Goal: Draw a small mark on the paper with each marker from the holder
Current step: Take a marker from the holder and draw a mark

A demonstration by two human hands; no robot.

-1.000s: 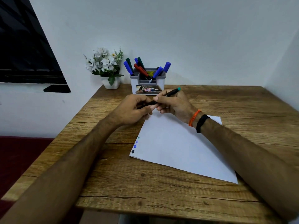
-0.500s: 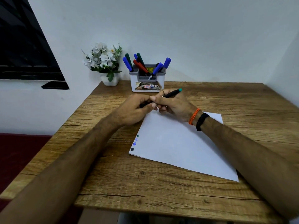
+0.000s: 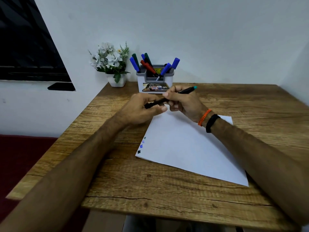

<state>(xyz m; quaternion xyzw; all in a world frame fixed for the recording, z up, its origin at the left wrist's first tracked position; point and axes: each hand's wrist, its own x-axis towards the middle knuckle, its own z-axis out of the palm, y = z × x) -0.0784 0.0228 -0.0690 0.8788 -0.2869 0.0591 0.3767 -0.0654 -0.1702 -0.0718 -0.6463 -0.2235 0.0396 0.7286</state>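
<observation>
The wooden surface (image 3: 217, 190) fills the lower frame. A white paper (image 3: 187, 148) lies on it right of the middle, with small marks (image 3: 142, 145) by its left edge. The holder (image 3: 155, 81) of markers stands at the back, beside a flower pot (image 3: 116, 81). Above the paper, the left hand (image 3: 142, 111) and right hand (image 3: 184, 102) both pinch one black marker (image 3: 185, 90) in curled fingers.

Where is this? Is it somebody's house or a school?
Probably a desk corner in someone's home, though I can't be sure. There is a small wooden table pushed against plain white walls, a little pot of white flowers for decoration, and a marker holder.
</observation>
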